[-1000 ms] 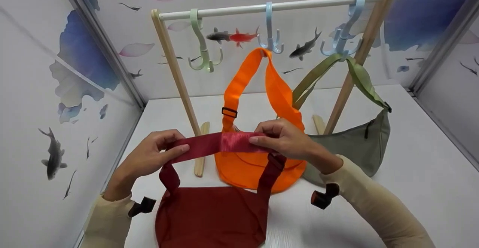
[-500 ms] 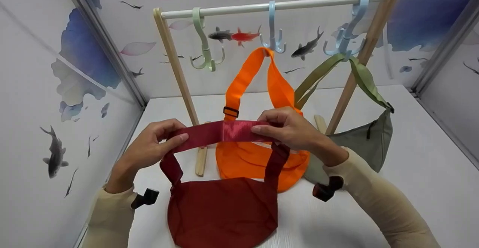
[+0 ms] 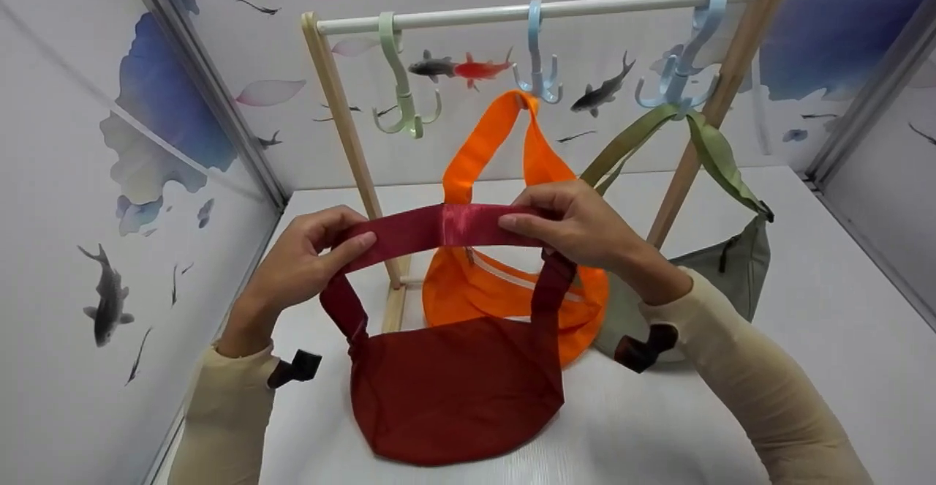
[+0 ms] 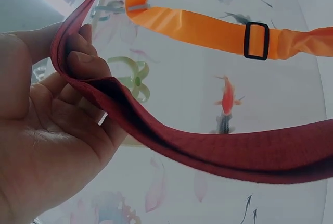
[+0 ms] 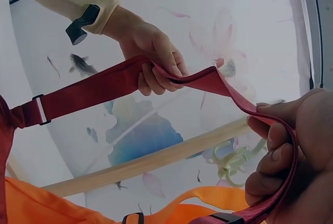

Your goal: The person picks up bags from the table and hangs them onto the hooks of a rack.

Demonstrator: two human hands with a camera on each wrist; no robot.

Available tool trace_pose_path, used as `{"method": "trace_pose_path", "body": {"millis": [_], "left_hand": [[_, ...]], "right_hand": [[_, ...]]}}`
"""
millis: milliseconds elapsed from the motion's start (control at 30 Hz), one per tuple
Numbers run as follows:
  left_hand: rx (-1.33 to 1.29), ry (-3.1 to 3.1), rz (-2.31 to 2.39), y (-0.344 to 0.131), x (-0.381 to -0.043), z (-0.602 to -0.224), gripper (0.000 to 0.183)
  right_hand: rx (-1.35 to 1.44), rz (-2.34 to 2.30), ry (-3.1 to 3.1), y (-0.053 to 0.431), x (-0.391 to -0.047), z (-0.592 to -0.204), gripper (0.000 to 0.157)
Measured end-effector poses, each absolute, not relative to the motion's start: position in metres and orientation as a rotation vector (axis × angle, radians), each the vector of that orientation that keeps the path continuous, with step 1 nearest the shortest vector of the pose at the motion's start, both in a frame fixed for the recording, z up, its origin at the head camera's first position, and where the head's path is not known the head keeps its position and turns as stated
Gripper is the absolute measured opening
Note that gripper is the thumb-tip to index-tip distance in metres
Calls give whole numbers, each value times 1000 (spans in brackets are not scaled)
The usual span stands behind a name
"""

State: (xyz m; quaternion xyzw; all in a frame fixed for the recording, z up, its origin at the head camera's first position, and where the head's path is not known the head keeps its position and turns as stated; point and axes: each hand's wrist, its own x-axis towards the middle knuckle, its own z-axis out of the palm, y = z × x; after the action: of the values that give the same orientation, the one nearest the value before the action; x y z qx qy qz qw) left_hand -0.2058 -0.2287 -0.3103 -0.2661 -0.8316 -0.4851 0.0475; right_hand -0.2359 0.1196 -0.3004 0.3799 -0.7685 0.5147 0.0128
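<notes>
A dark red shoulder bag (image 3: 457, 390) hangs by its strap (image 3: 409, 235) between my two hands. My left hand (image 3: 303, 258) pinches the strap's left part between thumb and fingers; in the left wrist view the strap (image 4: 218, 153) runs across the curled fingers. My right hand (image 3: 578, 225) grips the strap's right part the same way, its thumb along the front. Behind the strap hangs an orange bag (image 3: 468, 291), partly covered by the red one. The right wrist view shows the strap (image 5: 88, 91) bending between both hands, with a black buckle (image 5: 39, 110) toward the bag.
A wooden rack with a white bar (image 3: 468, 17) stands behind. It carries a green hook (image 3: 402, 97) at left and blue hooks (image 3: 536, 68) at middle and right. An olive bag (image 3: 731, 265) hangs from the right hook. White walls enclose the white table (image 3: 658, 426).
Both hands have risen and moved slightly to the right, stretching the strap between them. The red bag has come up and away from the near edge, overlapping more of the orange bag.
</notes>
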Motion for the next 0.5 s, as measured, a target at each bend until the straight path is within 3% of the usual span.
{"method": "trace_pose_path", "body": {"millis": [500], "left_hand": [[-678, -2419, -1329, -221, -216, -298, 14]], "right_hand": [[981, 1394, -2366, 111, -247, -284, 16]]}}
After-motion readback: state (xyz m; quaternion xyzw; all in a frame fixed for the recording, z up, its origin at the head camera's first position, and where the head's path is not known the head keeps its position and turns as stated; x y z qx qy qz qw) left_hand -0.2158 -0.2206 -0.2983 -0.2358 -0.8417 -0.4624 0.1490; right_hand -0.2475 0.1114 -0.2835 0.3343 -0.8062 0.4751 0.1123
